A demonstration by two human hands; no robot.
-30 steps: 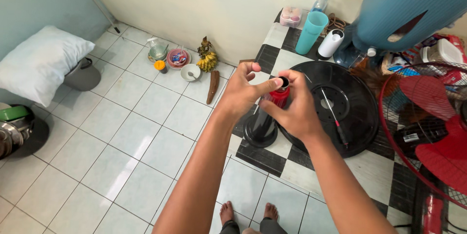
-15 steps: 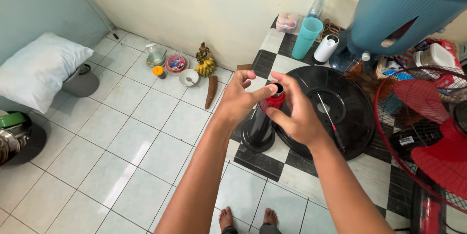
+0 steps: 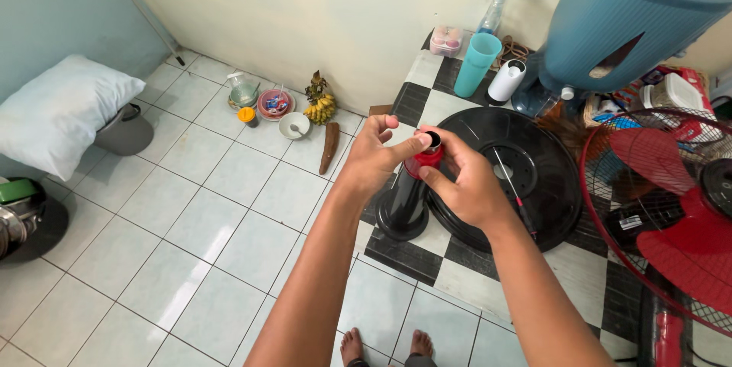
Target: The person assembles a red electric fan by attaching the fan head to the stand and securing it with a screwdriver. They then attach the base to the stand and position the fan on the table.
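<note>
Standing on a tiled floor, a person works w/ both hands at the red collar (image 3: 422, 160) capping a black fan post (image 3: 406, 198), seen from above. The post stands upright on its own flared foot, just left of the big black round base (image 3: 534, 176), not yet joined to it. The red fan head w/ wire guard (image 3: 671, 207) lies well apart, right of the base, also unattached. A red-handled screwdriver (image 3: 512, 185) rests across the base, untouched. Judged from this: assembly is at an early-to-middle stage, w/ collar work in hand and post, base & head left to join.

Left hand (image 3: 374, 155): fingers curled partway, thumb pressed across the collar's top edge, other fingers arched above it; it pinches the collar from the side away from the base. Right hand (image 3: 467, 184): loosely cupped, thumb and forefinger closed on the collar's near side, over the base's left rim. Whether the collar is loose or tight on the post can't be told.

Beyond the base, by the wall: a teal cup (image 3: 476, 65), a white bottle (image 3: 505, 81). Far left of the base: bananas (image 3: 319, 108).
</note>
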